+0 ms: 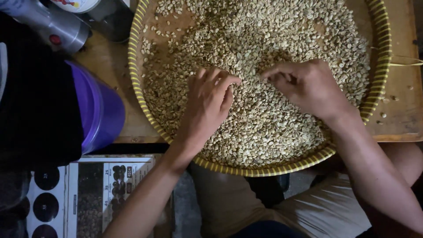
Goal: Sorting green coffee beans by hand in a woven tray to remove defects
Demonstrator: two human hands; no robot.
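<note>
At frame centre, the left hand (210, 100) rests on pale beans (264, 128) with fingers together, the right hand (308, 86) beside it pinching beans, inside the woven tray (136, 75) on the counter (403, 110).

Dim, soft overhead light; sharp focus on the bean tray (132, 57), murky shadowed left edge.

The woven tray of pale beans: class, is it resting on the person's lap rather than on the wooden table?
No: the woven tray lies on the wooden table, with only its near edge overhanging above the lap.
</note>
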